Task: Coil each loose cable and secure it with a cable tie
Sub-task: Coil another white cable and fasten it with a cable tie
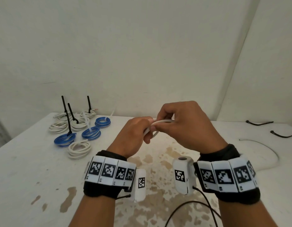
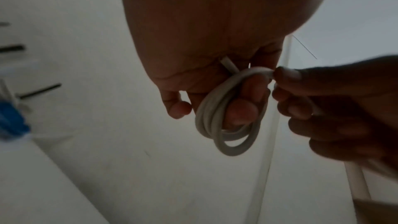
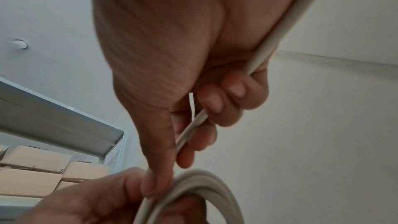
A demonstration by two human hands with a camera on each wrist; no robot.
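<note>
Both hands meet above the middle of the bench: the left hand has its grip curled through a small coil of white cable, the right hand pinches the cable's loose run. Tied white and blue coils sit toward the far left corner; black cable ties lie at the far right edge.

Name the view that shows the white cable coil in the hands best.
Left wrist: the white cable coil hangs in full, its loops around the left hand's fingers. The head view hides most of it; the right wrist view shows only its top arc.
</note>
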